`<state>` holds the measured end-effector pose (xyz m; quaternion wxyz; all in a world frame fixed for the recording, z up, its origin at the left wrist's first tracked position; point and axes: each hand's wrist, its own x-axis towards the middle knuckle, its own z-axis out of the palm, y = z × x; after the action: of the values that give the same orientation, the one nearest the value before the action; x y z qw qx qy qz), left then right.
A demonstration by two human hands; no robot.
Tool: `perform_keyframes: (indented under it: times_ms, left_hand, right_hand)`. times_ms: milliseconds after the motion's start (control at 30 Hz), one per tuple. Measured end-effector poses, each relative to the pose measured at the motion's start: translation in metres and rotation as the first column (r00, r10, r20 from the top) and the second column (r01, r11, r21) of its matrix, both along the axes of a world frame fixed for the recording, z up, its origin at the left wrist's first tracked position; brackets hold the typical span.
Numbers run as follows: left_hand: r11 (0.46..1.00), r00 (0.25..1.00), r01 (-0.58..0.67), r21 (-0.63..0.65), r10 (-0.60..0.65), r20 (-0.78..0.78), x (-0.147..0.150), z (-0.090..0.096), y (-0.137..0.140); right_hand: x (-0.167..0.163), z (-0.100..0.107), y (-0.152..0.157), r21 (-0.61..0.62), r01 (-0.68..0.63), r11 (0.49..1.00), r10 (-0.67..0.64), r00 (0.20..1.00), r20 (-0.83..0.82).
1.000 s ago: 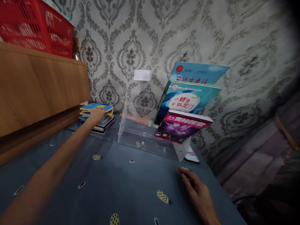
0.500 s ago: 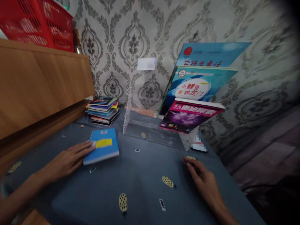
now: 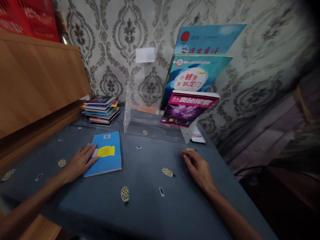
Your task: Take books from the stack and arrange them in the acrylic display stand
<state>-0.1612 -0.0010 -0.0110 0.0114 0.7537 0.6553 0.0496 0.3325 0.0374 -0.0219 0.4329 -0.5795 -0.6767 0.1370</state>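
Blue book [image 3: 108, 162] lies flat on the tabletop [image 3: 145, 186], left of centre in the frame, back cover up. Long axis runs roughly bottom to top of the frame, leaning a bit right; barcode end points to the top, page edge shows along the bottom. Paper cover, smooth, rectangular, yellow patch mid-cover. Left hand [image 3: 79, 162] palm-down at its left edge, grip wide, fingers and thumb resting on the cover, not wrapped round it. Right hand [image 3: 199, 169], right of centre, rests on the cloth; grip narrow, fingers loosely curled, can't tell if fully closed. Cloth is dark blue-grey with yellow pineapple prints. Clear plastic rack [image 3: 156, 131] at centre, three books leaning at its right end: pink-purple book [image 3: 188, 108] in front, teal book [image 3: 193, 78], then light-blue book [image 3: 212, 38]. Uneven book stack [image 3: 101, 111] at left, near wood-grain cabinet [image 3: 42, 76]. Damask-patterned wallpaper [image 3: 130, 30] behind.
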Motion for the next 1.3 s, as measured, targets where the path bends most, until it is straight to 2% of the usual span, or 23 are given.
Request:
perform_keyframes:
  times_ms: [167, 267, 367, 567, 700, 800, 933, 1067, 1167, 1300]
  left_hand:
    - [0.990, 0.994, 0.111, 0.089, -0.110, -0.016, 0.012, -0.019, -0.008]
    - [0.968, 0.983, 0.177, 0.176, -0.181, 0.008, 0.036, -0.031, -0.010]
    - [0.950, 0.966, 0.245, 0.195, -0.257, 0.035, 0.078, -0.033, -0.011]
    - [0.938, 0.941, 0.324, 0.126, -0.334, 0.062, 0.182, -0.020, -0.008]
    - [0.926, 0.927, 0.358, 0.119, -0.368, 0.074, 0.228, -0.016, -0.002]
    - [0.911, 0.916, 0.385, 0.145, -0.397, 0.058, 0.238, -0.014, 0.007]
    - [0.885, 0.903, 0.419, 0.202, -0.430, 0.015, 0.234, -0.012, 0.026]
    - [0.873, 0.899, 0.422, 0.244, -0.439, 0.014, 0.234, -0.012, 0.046]
    - [0.857, 0.888, 0.429, 0.287, -0.457, 0.038, 0.236, -0.013, 0.054]
    - [0.831, 0.859, 0.442, 0.339, -0.500, 0.106, 0.235, -0.015, 0.055]
  right_hand:
    - [-0.002, 0.001, -0.001, -0.001, -0.045, 0.999, 0.045, 0.998, 0.040]
    - [-0.002, 0.002, -0.002, 0.013, -0.056, 0.998, 0.056, 0.997, 0.053]
    - [-0.003, 0.003, -0.003, 0.030, -0.067, 0.997, 0.065, 0.995, 0.071]
    - [-0.009, 0.008, -0.011, 0.031, -0.144, 0.989, 0.140, 0.983, 0.120]
    - [-0.010, 0.008, -0.016, 0.018, -0.186, 0.982, 0.180, 0.968, 0.175]
    - [-0.007, 0.003, -0.016, 0.025, -0.165, 0.986, 0.155, 0.961, 0.231]
    - [-0.006, 0.000, -0.016, 0.026, -0.131, 0.991, 0.116, 0.941, 0.318]
    - [-0.017, 0.010, -0.016, 0.038, -0.155, 0.987, 0.121, 0.882, 0.455]
    - [-0.037, 0.023, -0.012, -0.003, -0.284, 0.959, 0.251, 0.842, 0.477]
    - [-0.073, 0.032, 0.004, -0.126, -0.473, 0.872, 0.483, 0.789, 0.381]
